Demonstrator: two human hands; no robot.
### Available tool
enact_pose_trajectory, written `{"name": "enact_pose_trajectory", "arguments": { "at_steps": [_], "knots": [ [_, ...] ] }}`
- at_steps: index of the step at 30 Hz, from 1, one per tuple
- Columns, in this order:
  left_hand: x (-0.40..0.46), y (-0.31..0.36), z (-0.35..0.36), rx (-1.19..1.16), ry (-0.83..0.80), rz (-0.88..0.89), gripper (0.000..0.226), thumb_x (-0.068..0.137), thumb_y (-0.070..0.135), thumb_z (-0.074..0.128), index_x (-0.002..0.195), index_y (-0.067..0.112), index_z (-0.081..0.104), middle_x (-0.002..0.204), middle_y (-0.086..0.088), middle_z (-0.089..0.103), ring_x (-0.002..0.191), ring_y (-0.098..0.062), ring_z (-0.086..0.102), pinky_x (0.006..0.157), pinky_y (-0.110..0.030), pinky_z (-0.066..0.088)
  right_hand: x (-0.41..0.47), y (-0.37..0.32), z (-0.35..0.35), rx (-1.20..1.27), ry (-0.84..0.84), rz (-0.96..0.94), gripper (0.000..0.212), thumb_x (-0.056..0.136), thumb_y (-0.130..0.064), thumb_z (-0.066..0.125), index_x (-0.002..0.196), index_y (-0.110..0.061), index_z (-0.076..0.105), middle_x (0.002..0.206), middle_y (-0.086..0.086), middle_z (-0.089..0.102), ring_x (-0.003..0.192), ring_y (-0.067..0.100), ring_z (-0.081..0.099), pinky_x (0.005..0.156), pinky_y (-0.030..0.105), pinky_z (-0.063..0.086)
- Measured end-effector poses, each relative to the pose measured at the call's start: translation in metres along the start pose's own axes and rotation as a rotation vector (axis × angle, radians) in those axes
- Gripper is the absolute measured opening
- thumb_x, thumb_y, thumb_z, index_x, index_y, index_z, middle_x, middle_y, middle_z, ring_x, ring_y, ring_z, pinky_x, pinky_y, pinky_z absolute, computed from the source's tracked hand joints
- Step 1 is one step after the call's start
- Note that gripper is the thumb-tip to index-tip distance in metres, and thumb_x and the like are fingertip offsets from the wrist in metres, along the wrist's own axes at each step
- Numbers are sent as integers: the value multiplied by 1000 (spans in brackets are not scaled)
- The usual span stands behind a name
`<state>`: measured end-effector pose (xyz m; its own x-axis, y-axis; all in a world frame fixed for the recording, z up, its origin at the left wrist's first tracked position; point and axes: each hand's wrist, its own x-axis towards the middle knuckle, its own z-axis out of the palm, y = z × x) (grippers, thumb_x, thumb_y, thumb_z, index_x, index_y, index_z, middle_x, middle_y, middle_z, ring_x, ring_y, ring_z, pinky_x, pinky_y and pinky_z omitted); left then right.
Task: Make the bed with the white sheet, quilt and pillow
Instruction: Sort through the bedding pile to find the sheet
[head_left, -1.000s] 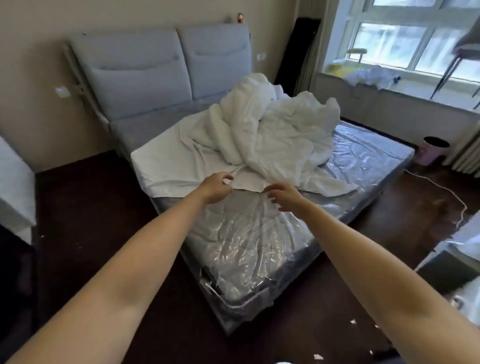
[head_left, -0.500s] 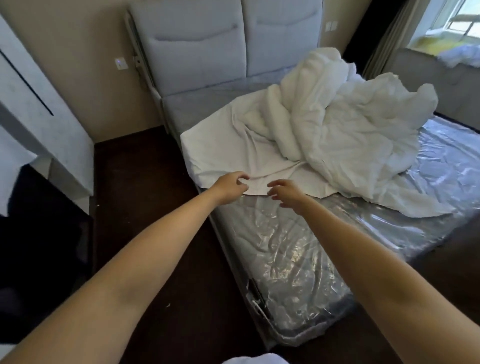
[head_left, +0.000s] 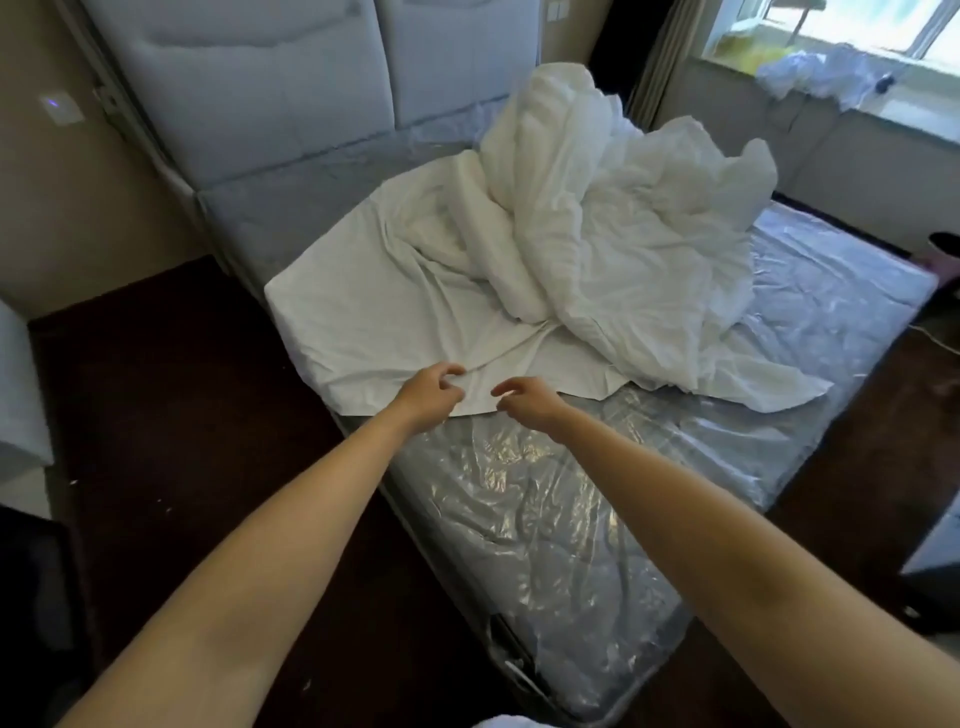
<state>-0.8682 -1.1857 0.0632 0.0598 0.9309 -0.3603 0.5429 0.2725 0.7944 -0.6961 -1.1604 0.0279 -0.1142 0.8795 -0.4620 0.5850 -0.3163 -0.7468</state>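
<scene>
- Left hand (head_left: 430, 391) at the near hem of the flat white cotton sheet (head_left: 374, 306); fingers curled, seem to pinch a raised fold of it. A taut crease runs from that hand toward the heap, so judged gripping.
- Right hand (head_left: 524, 400) just beside it, over the same hem; fingers loosely curled and spread, holding nothing visible. Contact with the cloth: cannot tell.
- Sheet covers only the head-side part of the plastic-wrapped grey mattress (head_left: 545, 519); its free edge lies across the bed, right under both hands.
- Crumpled white quilt (head_left: 613, 244) heaped on the sheet, beyond the hands and to the right.
- Pillow: not identifiable.
- Likely next: draw the hem toward the foot; left hand already has it, right needs to close on the edge.
- Risk: quilt weight drags on the sheet.
</scene>
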Motion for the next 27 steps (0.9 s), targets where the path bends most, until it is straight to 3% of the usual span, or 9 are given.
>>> {"name": "enact_pose_trajectory", "arguments": {
  "at_steps": [4,8,12,15,19,23,25,27],
  "knots": [
    [15,33,51,77,-107,67,40,92,17,51,132,21,49,95,-4,61,86,-23,60,66,-27,45,5,53,-51,104,66,57,29,88,-6,52,113,-11,65,95,8,64,83,19,55,55,20,37],
    [32,68,124,147,-145,59,41,91,19,50,133,21,49,102,-6,63,84,-25,62,79,-39,50,2,132,-121,169,112,129,27,88,-8,52,112,-12,65,105,11,64,86,20,55,54,20,36],
    [54,118,218,171,-85,30,41,92,21,50,133,22,50,113,-8,61,90,-22,59,71,-28,46,-21,209,-203,180,116,120,27,89,-4,50,110,-11,66,94,6,62,78,16,54,52,19,36],
    [62,179,306,183,-137,60,42,91,19,50,134,19,49,115,-11,61,97,-24,58,76,-27,42,-49,279,-288,206,168,174,27,89,-3,51,112,-10,65,91,5,61,83,17,55,49,15,39],
    [78,262,395,218,-210,175,41,91,16,51,132,16,51,111,-11,63,96,-25,60,79,-27,44,-72,354,-394,245,299,247,26,86,-4,54,109,-6,67,92,7,63,81,19,55,60,23,41],
    [107,303,433,191,-179,159,42,91,15,47,133,16,49,118,-15,61,102,-33,60,85,-34,48,-58,379,-451,265,340,235,17,84,-9,57,90,-20,67,91,5,64,80,17,55,72,31,48],
    [123,308,443,197,-154,138,43,91,15,47,134,17,48,122,-14,58,105,-32,59,84,-33,47,-42,375,-467,247,315,201,18,84,-9,56,94,-18,68,92,7,64,83,20,58,77,35,52],
    [146,309,451,198,-117,107,43,92,16,48,135,17,48,125,-12,57,106,-30,58,86,-31,44,-18,365,-482,194,259,163,19,85,-8,55,97,-19,66,90,7,64,78,18,58,59,25,50]
  ]
}}
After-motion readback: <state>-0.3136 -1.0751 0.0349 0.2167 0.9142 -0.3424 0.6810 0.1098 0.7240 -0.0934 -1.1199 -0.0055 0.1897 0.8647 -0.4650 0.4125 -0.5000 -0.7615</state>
